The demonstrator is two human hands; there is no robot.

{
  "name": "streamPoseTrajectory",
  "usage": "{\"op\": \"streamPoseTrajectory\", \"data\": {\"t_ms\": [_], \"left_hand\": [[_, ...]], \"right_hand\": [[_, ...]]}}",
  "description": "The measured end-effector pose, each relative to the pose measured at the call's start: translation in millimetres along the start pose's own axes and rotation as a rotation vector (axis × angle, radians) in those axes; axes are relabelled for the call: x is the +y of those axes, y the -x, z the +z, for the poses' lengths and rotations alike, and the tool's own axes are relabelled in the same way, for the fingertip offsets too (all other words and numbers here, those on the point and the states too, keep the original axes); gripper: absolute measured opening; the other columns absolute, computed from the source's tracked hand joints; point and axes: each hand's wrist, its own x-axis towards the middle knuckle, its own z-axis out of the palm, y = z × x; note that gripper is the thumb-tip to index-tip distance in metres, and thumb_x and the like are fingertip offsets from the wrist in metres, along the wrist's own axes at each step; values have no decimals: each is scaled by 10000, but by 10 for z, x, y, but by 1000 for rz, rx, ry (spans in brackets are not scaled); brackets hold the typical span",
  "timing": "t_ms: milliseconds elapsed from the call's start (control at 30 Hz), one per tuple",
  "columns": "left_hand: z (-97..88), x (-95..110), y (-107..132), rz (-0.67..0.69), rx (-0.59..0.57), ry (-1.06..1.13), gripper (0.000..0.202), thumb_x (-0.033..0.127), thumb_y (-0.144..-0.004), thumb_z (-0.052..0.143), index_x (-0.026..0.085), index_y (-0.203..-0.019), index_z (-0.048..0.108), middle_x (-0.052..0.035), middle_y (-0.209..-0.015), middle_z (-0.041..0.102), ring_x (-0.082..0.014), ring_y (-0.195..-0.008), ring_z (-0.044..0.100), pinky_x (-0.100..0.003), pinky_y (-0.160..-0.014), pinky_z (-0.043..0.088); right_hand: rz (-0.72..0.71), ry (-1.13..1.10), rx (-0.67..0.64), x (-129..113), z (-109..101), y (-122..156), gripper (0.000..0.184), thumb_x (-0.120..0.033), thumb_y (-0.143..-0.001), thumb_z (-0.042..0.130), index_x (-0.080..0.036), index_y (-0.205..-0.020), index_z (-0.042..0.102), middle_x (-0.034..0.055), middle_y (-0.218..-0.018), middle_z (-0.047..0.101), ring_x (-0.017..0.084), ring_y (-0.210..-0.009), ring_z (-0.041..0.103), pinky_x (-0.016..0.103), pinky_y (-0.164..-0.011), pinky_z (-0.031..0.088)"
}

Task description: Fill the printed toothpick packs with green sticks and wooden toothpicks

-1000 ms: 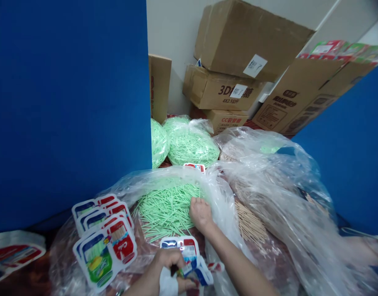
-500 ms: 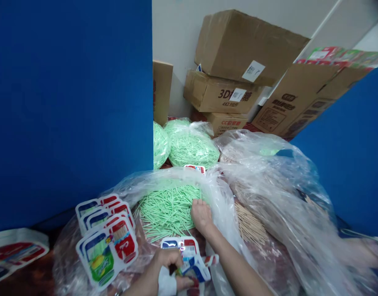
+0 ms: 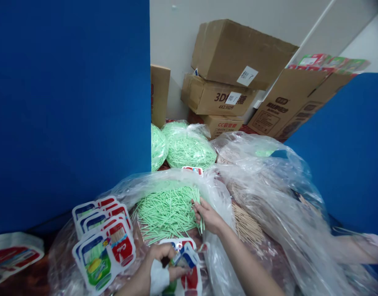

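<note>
The right hand is pinched around a small bunch of green sticks, lifted just off the loose green pile that fills the open clear bag in front of the person. The left hand, low at the near edge, grips a printed pouch between thumb and fingers, its mouth seemingly spread open (one finger wears a white wrap). The two hands are apart, the pouch just below and left of the pinched bunch.

Those sticks look light, thin and stiff, and slippery against each other; I would judge they splay or drop unless pinched near the middle with all ends lined up. The pouch is soft film, best held at its rim.

Left of the pile lies a fan of flat empty pouches. To the right is a second clear bag holding pale wooden sticks. Further back sit two tied bags of green sticks, stacked cardboard boxes, and blue partitions on either side.
</note>
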Motion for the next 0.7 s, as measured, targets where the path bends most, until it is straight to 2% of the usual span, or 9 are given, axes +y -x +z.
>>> {"op": "streamPoseTrajectory", "data": {"t_ms": [133,267,367,433,533,700], "left_hand": [[7,8,-7,-29,4,13,379,359,-676,727,189,-567,406,66,-552,373,-88,-521,312,-213,-484,248],[-15,-58,-20,-11,66,11,346,357,-698,696,188,-575,420,62,-561,391,-96,-532,326,-215,-496,264],[-79,-81,-56,8,128,-125,317,337,-747,669,186,-598,433,53,-586,409,-109,-556,364,-218,-520,292],[-124,-51,-88,34,164,-216,309,333,-784,649,191,-624,427,45,-622,423,-121,-589,400,-223,-546,315],[-151,49,-130,83,210,-339,302,334,-824,623,196,-646,422,39,-647,430,-133,-610,429,-232,-565,327],[-112,202,-142,216,238,-443,239,276,-872,582,199,-685,455,28,-676,492,-143,-634,492,-246,-612,374]], "right_hand": [[20,-306,25,-87,98,-4,461,-627,-719,608,-209,-890,513,-59,-646,483,59,-423,373,154,-358,232],[-33,-503,116,-289,152,25,450,-609,-712,646,-217,-877,498,-77,-631,457,55,-450,416,140,-367,268],[-184,-654,247,-559,189,117,408,-561,-742,663,-222,-888,490,-97,-629,446,33,-435,419,130,-375,302],[-291,-688,306,-755,226,206,378,-538,-770,655,-223,-899,490,-97,-633,468,33,-436,454,132,-377,334],[-369,-649,309,-967,305,338,350,-530,-806,621,-234,-926,478,-92,-654,508,56,-458,524,154,-385,405],[-326,-652,322,-1056,446,458,359,-525,-806,625,-239,-954,468,-91,-685,532,79,-497,589,191,-411,494]]}}
